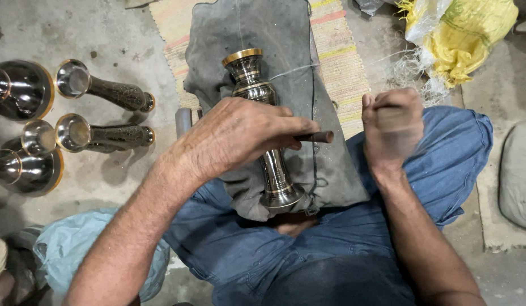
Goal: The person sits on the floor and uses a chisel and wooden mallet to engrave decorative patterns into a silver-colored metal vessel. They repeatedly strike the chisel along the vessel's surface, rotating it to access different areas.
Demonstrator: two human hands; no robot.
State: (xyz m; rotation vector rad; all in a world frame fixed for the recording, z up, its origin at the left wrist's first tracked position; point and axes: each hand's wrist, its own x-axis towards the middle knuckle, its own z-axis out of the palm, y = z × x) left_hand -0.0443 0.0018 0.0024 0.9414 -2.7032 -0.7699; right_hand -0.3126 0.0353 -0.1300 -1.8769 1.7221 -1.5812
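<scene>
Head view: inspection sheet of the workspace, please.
Surface: dark grey cloth over the lap, striped mat beneath.
Job's things: metal vase lying on the cloth; thin rod tool over it.
Clutter: more vases on the concrete floor, yellow sack, blue bag.
Grips: left hand holds the rod tool; right hand clenched, contents unclear.
Cables: nothing seen.
Surroundings: nothing seen.

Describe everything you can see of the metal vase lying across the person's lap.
The metal vase looks like polished dark metal with gold-coloured bands. It has a flared gold rim, a rounded shoulder, a slim neck and a round foot. It lies on a grey cloth, rim pointing away. The left hand rests over its middle, holding a thin tool.
</scene>
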